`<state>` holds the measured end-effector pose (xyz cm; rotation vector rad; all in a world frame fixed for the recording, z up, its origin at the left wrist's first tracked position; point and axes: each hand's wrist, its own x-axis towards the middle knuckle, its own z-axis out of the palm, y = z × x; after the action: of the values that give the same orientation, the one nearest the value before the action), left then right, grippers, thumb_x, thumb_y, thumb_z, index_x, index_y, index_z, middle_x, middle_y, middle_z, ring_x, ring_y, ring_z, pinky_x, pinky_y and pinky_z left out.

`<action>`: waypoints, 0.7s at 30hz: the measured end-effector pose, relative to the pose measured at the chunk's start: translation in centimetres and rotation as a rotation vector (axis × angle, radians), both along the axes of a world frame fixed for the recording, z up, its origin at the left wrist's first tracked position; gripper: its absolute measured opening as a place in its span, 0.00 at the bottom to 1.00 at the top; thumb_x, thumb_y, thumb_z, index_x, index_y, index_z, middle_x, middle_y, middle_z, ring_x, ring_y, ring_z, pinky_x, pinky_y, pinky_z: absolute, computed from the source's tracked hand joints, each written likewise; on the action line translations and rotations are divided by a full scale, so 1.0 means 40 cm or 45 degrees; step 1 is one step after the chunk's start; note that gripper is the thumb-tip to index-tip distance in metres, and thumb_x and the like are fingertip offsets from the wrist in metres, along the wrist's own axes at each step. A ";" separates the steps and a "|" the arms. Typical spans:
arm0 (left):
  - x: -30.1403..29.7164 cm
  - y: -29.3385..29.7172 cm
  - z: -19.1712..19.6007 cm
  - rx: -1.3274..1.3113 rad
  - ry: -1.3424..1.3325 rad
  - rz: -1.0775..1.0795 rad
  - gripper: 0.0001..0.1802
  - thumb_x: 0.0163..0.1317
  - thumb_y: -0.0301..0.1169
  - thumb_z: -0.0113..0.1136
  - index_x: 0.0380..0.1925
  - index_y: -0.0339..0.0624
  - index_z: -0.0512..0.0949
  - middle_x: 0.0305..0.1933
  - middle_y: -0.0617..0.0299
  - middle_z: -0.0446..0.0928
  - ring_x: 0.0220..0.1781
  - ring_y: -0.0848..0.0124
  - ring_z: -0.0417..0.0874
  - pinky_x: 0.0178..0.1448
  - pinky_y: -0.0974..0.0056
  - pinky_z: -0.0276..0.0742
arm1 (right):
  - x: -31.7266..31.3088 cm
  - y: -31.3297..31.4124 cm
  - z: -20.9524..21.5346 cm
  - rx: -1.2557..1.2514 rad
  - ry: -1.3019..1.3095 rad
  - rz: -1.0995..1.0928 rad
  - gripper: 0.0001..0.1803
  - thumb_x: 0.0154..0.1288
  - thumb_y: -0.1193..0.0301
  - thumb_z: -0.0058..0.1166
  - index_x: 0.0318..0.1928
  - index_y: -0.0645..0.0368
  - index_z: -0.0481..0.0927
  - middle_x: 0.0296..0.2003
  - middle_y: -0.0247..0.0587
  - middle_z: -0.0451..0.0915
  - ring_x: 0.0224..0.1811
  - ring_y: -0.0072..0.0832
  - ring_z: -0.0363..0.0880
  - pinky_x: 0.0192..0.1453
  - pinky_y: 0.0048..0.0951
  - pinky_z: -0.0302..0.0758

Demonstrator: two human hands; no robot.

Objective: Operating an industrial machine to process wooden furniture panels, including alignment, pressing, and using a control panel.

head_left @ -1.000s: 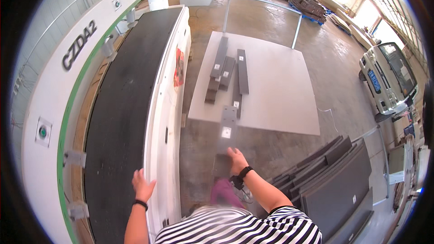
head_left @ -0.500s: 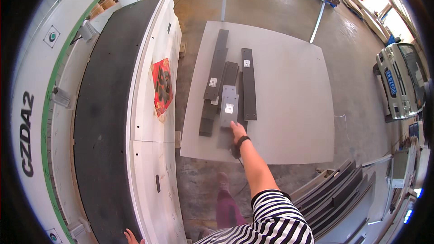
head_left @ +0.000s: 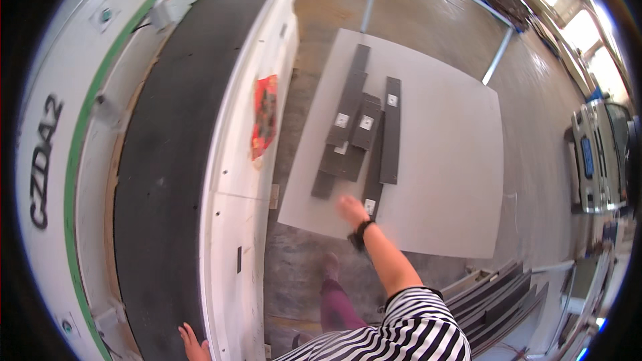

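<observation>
My right hand (head_left: 352,210), smeared by motion, hovers over the near end of a pile of dark grey panel strips. No strip shows in it, and its fingers are too blurred to read. A short labelled strip (head_left: 362,137) lies on top of the pile, beyond that hand. To its left lies a longer strip (head_left: 348,103), and to its right another long strip (head_left: 390,160). A further strip's labelled end (head_left: 370,206) shows close beside the right hand. My left hand (head_left: 193,344) rests, fingers spread, on the black bed (head_left: 170,180) near its white edge.
Under the strips is a large pale grey board (head_left: 448,160). The white machine side (head_left: 234,227) borders it on the left, with a red sheet (head_left: 265,117) on it. More dark panels (head_left: 498,307) are stacked at the lower right. A vehicle (head_left: 598,157) stands at far right.
The short labelled strip has moved away from me on the pile, and my right hand has let go of it. My view has shifted slightly; the left hand stays on the machine bed.
</observation>
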<state>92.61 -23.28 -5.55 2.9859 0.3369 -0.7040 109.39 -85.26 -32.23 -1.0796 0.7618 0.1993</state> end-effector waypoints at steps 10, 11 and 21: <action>-0.169 -0.005 0.010 -0.863 -0.463 0.051 0.33 0.65 0.37 0.58 0.68 0.43 0.60 0.71 0.46 0.61 0.74 0.54 0.60 0.75 0.56 0.55 | -0.586 0.560 0.215 -0.210 -0.627 1.920 0.16 0.70 0.64 0.53 0.52 0.61 0.77 0.38 0.37 0.83 0.40 0.23 0.81 0.46 0.28 0.78; -0.248 0.010 -0.002 -0.951 -0.550 0.020 0.33 0.66 0.38 0.57 0.69 0.44 0.60 0.69 0.48 0.64 0.70 0.53 0.65 0.72 0.56 0.61 | -0.601 0.618 0.287 -0.286 -0.796 2.132 0.18 0.71 0.65 0.53 0.54 0.63 0.77 0.39 0.38 0.83 0.42 0.22 0.80 0.47 0.26 0.78; -1.206 0.064 0.045 -0.745 -0.516 1.136 0.32 0.66 0.42 0.54 0.67 0.44 0.61 0.58 0.46 0.72 0.58 0.51 0.74 0.62 0.51 0.70 | -0.739 1.228 0.536 -0.467 -0.610 3.055 0.18 0.68 0.64 0.52 0.55 0.58 0.77 0.46 0.48 0.82 0.50 0.31 0.81 0.55 0.30 0.74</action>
<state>44.37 -20.71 -3.76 2.0259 1.0882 -0.0624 79.84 -36.14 -10.78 -1.7486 -1.3482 1.7317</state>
